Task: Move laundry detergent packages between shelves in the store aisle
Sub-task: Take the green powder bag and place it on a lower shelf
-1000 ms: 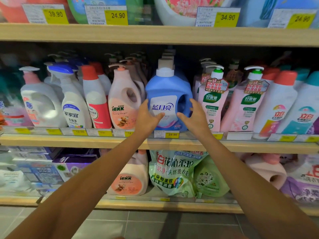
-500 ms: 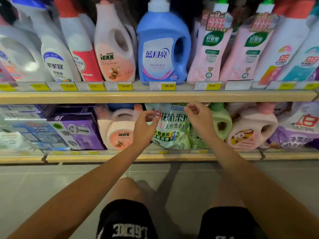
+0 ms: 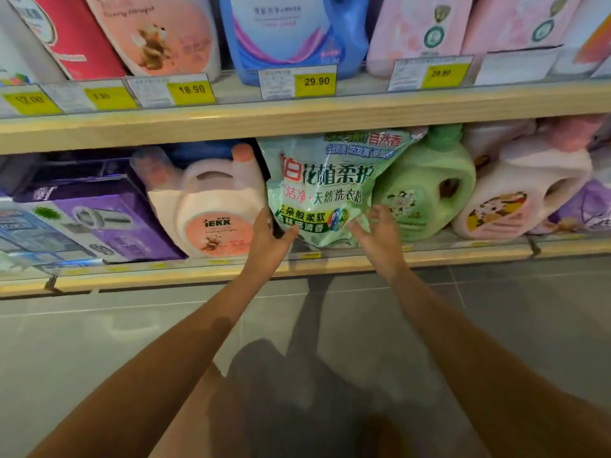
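A green detergent pouch (image 3: 327,183) with Chinese lettering stands on the lower shelf (image 3: 330,264), leaning back between a pink jug and a green jug. My left hand (image 3: 268,234) is at its lower left corner, thumb on the front face and fingers along the side edge. Across from it, my right hand (image 3: 378,233) is at the lower right corner with spread fingers and its thumb touching the front. The pouch still rests on the shelf. Just above it, a blue detergent jug (image 3: 291,31) stands on the upper shelf (image 3: 297,115).
A pink iEKK jug (image 3: 211,209) lies left of the pouch, a green jug (image 3: 429,190) and a pale pink jug (image 3: 522,190) to its right. Purple boxes (image 3: 99,216) fill the far left. Price tags (image 3: 297,81) line the upper shelf. Grey floor tiles (image 3: 99,342) lie below.
Both hands left the blue jug on the upper shelf, dropped to the lower shelf and reached the green pouch. My view has tilted down and come closer.
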`<state>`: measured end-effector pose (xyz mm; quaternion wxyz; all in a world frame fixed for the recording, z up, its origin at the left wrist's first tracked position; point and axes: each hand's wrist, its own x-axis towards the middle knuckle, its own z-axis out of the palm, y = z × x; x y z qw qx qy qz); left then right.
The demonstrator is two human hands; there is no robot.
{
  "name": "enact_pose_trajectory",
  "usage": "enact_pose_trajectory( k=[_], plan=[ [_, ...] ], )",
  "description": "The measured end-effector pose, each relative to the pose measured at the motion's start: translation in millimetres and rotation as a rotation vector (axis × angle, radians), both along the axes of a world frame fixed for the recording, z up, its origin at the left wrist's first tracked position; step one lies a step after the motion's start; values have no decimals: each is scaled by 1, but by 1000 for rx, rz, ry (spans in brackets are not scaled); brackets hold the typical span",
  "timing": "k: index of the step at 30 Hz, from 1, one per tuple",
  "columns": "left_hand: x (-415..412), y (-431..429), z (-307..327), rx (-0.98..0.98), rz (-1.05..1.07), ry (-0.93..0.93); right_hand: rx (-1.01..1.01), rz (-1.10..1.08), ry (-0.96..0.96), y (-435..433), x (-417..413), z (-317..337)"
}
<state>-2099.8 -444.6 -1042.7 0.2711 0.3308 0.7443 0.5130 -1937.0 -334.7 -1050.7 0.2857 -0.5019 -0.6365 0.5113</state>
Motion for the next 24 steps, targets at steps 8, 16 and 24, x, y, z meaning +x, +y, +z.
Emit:
enact_pose_trajectory(
  k=[8, 16, 24],
  plan=[
    [-22, 24, -34, 85, -83, -108, 35, 50, 71, 28, -22, -40],
    [-45, 45, -53, -28, -86, -86, 258, 25, -21, 39, -35, -70],
    [-38, 56, -61, 23, 72, 56, 170, -254, 184, 48, -38, -58]
  ],
)
